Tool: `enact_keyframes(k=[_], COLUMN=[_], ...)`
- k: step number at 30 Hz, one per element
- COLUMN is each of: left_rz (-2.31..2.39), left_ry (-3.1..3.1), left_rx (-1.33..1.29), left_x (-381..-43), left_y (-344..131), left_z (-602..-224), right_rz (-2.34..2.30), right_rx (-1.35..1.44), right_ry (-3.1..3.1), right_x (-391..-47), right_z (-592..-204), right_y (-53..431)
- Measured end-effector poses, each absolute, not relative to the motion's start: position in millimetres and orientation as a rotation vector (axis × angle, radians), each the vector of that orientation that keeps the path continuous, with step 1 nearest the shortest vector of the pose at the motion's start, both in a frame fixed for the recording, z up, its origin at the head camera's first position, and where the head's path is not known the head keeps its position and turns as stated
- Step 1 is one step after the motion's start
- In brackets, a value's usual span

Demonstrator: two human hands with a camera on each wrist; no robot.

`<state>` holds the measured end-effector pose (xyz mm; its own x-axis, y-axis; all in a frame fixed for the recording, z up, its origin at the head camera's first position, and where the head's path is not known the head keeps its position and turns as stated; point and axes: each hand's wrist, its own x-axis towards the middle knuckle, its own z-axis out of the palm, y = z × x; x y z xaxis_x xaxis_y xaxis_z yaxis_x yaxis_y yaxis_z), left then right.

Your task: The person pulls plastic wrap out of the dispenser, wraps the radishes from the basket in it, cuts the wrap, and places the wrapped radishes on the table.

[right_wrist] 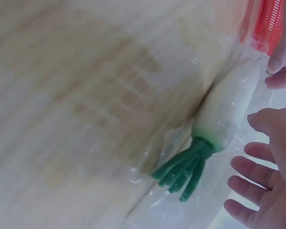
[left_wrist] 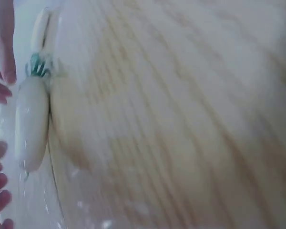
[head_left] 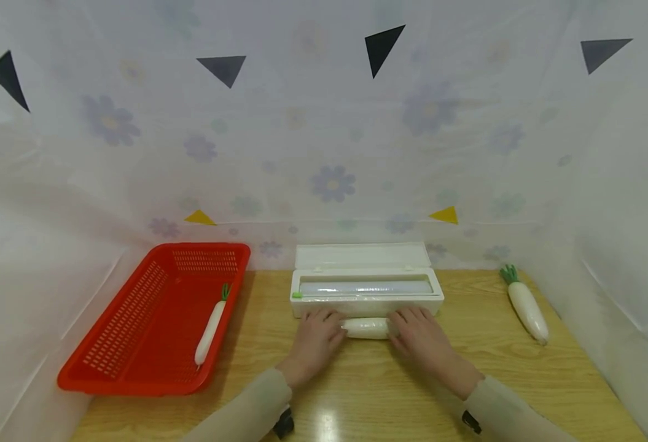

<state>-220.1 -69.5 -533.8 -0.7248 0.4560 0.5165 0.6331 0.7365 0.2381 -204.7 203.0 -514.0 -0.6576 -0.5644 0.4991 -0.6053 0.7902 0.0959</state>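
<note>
A white radish (head_left: 366,328) with green plastic-like leaves (right_wrist: 182,168) lies crosswise on clear film (left_wrist: 40,200) on the table. It sits just in front of a white cling film box (head_left: 365,306) with its lid up and a film roll inside. My left hand (head_left: 317,341) is at the radish's tip end, fingers loosely bent. At the leafy end is my right hand (head_left: 422,337), its fingers (right_wrist: 250,193) spread and relaxed beside the radish in the right wrist view. The head view hides the leaves behind the right hand.
A red plastic basket (head_left: 136,388) stands at the left with a slim white radish (head_left: 211,331) inside. Another white radish (head_left: 528,311) with green leaves lies at the table's right. Patterned sheeting (head_left: 331,135) rises behind and at both sides of the wooden table (head_left: 357,393).
</note>
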Motion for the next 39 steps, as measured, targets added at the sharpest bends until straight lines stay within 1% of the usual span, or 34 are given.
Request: enact_keyframes(k=[4,10,14,25,30,39], left_rz=[-0.725,-1.05,-1.103,-1.145,-1.177,-1.286], left_ry=[-2.451,-2.442,-2.433,-2.396,-2.333,-2.338], left_rx=[-0.701,-0.362,-0.245,-0.239,-0.307,-0.306], left_x=[-226,-238,-249,-261,-264,-267], left_y=[-83,-105,-119,-135,-135,-136], left_z=[-529,-524,-528,-542,-545,-545], right_rz=[0.145,0.142,0.193,0.437,0.523,0.614], right_rx=[0.873,0.882,0.902,0.935,0.96,1.007], right_ry=[-2.473,-2.486,-2.507,-2.542,-2.554,-2.592], right_x=[-210,-222,-229,-251,-264,-283], right_z=[-507,-497,-490,-474,-473,-473], right_y=[200,191,179,131,108,69])
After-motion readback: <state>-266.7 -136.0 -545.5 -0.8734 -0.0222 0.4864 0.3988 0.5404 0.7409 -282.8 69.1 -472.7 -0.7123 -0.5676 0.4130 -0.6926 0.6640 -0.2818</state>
